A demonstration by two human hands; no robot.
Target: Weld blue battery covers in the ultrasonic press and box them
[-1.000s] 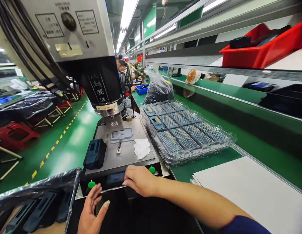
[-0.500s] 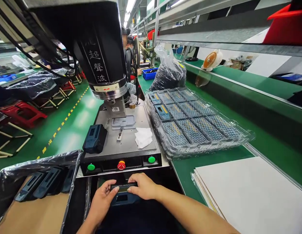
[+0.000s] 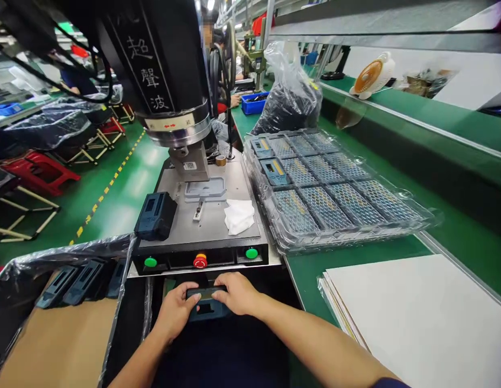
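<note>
Low in front of me, both hands grip a dark blue plastic housing [image 3: 208,310] with a rectangular window. My left hand [image 3: 178,310] pinches its left end, thumb on top. My right hand [image 3: 238,293] holds the upper right edge, fingers bent over it. The housing is below the front panel of an ultrasonic welding press [image 3: 153,70]. On the press bed, a grey fixture [image 3: 206,188] lies under the metal horn [image 3: 189,164]. A stack of similar dark blue housings [image 3: 155,215] stands at the bed's left, and a white cloth [image 3: 239,216] lies at the right.
A clear tray [image 3: 299,237] with pockets, two holding blue housings, lies right of the press. White sheets [image 3: 412,302] are stacked nearer me. At left, a plastic-lined box [image 3: 68,345] holds several housings. Green buttons [image 3: 251,253] and a red stop button [image 3: 200,261] line the press front.
The view has tilted down and shifted slightly, so the bench scene sits higher in the picture. Both hands stay on the housing, with only a slight change of thumb position.
</note>
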